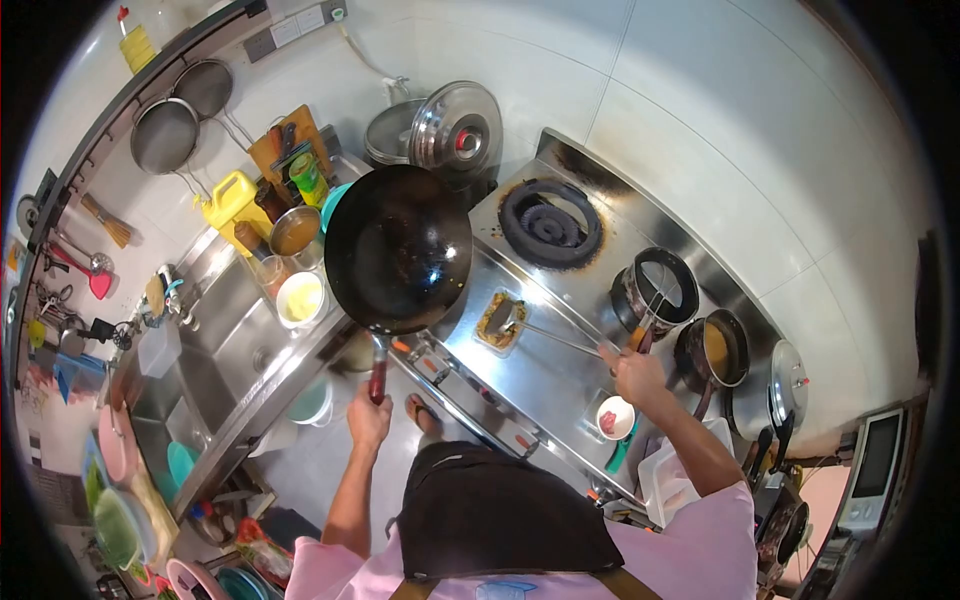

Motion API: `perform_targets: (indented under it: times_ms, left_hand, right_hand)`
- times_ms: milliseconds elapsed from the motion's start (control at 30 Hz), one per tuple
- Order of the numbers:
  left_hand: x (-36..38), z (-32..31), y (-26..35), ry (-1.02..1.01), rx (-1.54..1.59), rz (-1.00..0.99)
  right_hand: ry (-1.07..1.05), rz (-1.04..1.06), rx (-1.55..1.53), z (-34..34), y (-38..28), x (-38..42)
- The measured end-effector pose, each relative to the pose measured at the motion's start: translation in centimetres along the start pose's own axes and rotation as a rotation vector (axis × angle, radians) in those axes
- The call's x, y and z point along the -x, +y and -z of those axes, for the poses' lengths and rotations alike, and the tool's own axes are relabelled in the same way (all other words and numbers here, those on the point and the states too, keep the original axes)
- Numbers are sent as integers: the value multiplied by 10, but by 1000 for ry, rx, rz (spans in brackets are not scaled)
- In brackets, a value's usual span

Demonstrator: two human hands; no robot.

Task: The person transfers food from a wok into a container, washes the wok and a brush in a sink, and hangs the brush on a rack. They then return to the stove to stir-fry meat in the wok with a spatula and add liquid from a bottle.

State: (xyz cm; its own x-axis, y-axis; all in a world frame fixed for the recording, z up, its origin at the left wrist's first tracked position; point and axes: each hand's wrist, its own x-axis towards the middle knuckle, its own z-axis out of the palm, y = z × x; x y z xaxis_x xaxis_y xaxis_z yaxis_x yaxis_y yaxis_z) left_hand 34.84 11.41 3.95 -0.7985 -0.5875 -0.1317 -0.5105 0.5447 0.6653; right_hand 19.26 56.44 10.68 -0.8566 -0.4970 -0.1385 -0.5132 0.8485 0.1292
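My left hand (370, 412) is closed round the red-brown handle of a large dark wok (398, 250), which is lifted off the stove between the sink and the counter. My right hand (633, 372) is closed on the end of a long metal ladle (560, 337). The ladle's head rests in a clear rectangular container (500, 320) with yellow-brown food. Just beyond my right hand stands a dark pot (655, 288) with a wire strainer in it. A white bowl (615, 417) with pink contents is near my right forearm.
The black burner (551, 224) lies uncovered. To its right, a dark pan (712, 349) holds brown liquid. A steel pot with a lid (456, 127) stands behind the wok. Left are the sink (235, 350), a yellow jug (232, 205) and a white bowl (301, 299).
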Motion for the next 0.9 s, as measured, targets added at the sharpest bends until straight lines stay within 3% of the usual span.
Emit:
perform_targets:
  times_ms: [67,167,267,467,767,900]
  left_hand:
    - [0,-2,-6,-4,2,1]
    - [0,0,-2,-12,-4,6]
    - [1,-1,-5,1,17,-5]
    - [-2,1,4,-12,-2,5]
    - [0,-4,1,-5,-24,-13]
    - [0,-6,3,-16,-3,-29]
  right_hand:
    - [-27,-5,8,-8,6,1]
    - [-120,6,-12,36,-2,2]
    - [-56,-19,-78,60,0,14]
    - [-152,-78,-9,21,2,13]
    - [-117,-90,-82,53,4,17]
    - [-58,-78,-99,17,11,3]
